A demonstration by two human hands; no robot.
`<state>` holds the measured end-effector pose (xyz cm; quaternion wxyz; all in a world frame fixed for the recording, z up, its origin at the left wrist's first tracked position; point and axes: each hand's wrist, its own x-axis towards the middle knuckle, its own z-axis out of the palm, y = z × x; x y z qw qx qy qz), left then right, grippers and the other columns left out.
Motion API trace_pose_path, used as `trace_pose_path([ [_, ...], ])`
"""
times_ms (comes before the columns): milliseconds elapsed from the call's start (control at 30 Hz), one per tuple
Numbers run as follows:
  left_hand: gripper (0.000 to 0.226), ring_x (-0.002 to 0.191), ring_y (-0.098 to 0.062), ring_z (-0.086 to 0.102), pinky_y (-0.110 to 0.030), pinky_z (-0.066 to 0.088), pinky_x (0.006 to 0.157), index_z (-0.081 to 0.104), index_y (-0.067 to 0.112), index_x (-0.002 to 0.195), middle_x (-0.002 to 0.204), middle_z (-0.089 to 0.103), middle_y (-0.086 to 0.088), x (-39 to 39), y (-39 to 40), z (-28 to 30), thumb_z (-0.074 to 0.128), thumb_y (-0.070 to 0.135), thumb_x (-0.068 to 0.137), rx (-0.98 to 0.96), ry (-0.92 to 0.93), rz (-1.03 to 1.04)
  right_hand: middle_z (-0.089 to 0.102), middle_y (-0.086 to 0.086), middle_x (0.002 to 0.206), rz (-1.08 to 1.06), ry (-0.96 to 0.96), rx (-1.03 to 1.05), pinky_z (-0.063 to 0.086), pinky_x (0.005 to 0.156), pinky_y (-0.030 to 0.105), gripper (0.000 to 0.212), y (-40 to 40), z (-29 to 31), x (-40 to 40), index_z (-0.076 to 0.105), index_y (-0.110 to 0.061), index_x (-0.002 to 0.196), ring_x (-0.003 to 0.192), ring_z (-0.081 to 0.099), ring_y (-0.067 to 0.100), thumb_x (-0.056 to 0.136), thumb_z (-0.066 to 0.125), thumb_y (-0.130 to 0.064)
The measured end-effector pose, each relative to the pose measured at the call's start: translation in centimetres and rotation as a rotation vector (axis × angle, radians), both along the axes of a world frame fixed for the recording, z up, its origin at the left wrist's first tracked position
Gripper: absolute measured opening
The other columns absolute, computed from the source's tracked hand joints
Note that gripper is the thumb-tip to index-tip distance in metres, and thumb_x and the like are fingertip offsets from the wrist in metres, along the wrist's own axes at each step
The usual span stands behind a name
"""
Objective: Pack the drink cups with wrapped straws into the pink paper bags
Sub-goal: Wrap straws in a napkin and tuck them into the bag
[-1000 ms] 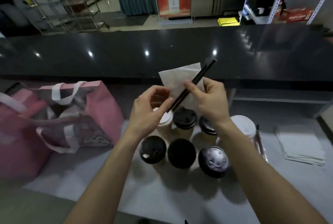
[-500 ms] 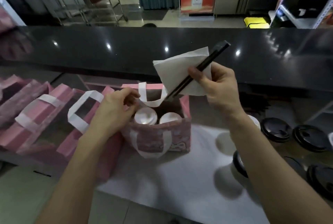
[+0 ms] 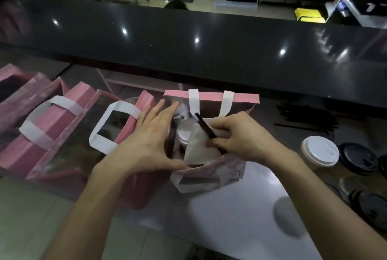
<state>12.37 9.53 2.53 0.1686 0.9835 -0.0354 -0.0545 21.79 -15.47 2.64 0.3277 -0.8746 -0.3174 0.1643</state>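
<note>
Over the open pink bag (image 3: pixel 211 97) standing on the pale worktop (image 3: pixel 240 213), both hands are busy. The right hand (image 3: pixel 240 137) is closed in a pinch around a black wrapped straw (image 3: pixel 204 125) and a folded white napkin (image 3: pixel 198 148), and both are tipped down into the mouth of the bag, the straw slanting up and away toward the far rim. The left hand (image 3: pixel 150 140) is spread flat with the fingers loose, pressed against the bag's left side and near edge; it grips nothing, only steadies the paper. Inside the bag a white-lidded cup (image 3: pixel 184 134) shows just behind the napkin; how many cups are in there I cannot tell.

To the left, more pink bags (image 3: pixel 62 125) with white handles lie on their sides in a row. To the right on the worktop stands a cup with a white lid (image 3: pixel 320 152), and beside it several cups with black lids (image 3: pixel 358 158), partly cut off at the edge. Farther back on that side lies a loose heap of black straws (image 3: pixel 303 116). A glossy black counter (image 3: pixel 188 50) runs across behind everything.
</note>
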Motion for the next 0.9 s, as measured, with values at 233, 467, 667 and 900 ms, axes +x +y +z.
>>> trace_pose_path([
  [233, 0.157, 0.163, -0.001, -0.025, -0.043, -0.01, 0.136, -0.007, 0.025, 0.175, 0.183, -0.004, 0.012, -0.3, 1.2, -0.2, 0.085, 0.084, 0.063, -0.019, -0.025, -0.126, 0.077, -0.013, 0.11, 0.033, -0.067, -0.33, 0.062, 0.092, 0.04, 0.044, 2.7, 0.1, -2.2, 0.075, -0.035, 0.127, 0.101, 0.071, 0.01, 0.086, 0.09, -0.042],
  [467, 0.117, 0.165, -0.009, 0.016, -0.028, 0.019, 0.13, 0.022, 0.028, 0.173, 0.18, 0.012, 0.01, -0.6, 1.8, 0.0, 0.069, 0.079, 0.078, -0.256, -0.148, -0.012, 0.077, -0.02, 0.089, -0.278, -0.146, -0.066, 0.065, 0.086, 0.029, 0.039, -0.4, 0.5, -3.8, 0.082, -0.034, 0.112, 0.085, 0.073, -0.001, 0.078, 0.096, -0.047],
  [667, 0.14, 0.158, -0.013, 0.034, -0.04, 0.036, 0.129, 0.019, 0.029, 0.172, 0.175, 0.029, 0.008, -1.5, 1.9, 1.0, 0.09, 0.078, 0.062, -0.26, -0.003, 0.012, 0.076, -0.018, 0.092, -0.489, -0.297, 0.323, 0.062, 0.077, 0.032, 0.021, -3.0, -0.5, -4.2, 0.083, -0.034, 0.097, 0.088, 0.072, 0.005, 0.087, 0.085, -0.052],
  [900, 0.077, 0.111, -0.027, 0.069, -0.043, 0.057, 0.095, 0.043, 0.023, 0.153, 0.132, 0.072, -0.006, -0.6, 0.7, -0.2, 0.082, 0.011, 0.087, -0.136, -0.077, 0.121, 0.068, -0.017, 0.125, -0.375, -0.031, 0.09, 0.064, 0.092, 0.04, 0.081, -7.3, -3.3, -5.7, 0.06, -0.045, 0.135, 0.11, 0.068, 0.003, 0.069, 0.078, -0.088],
])
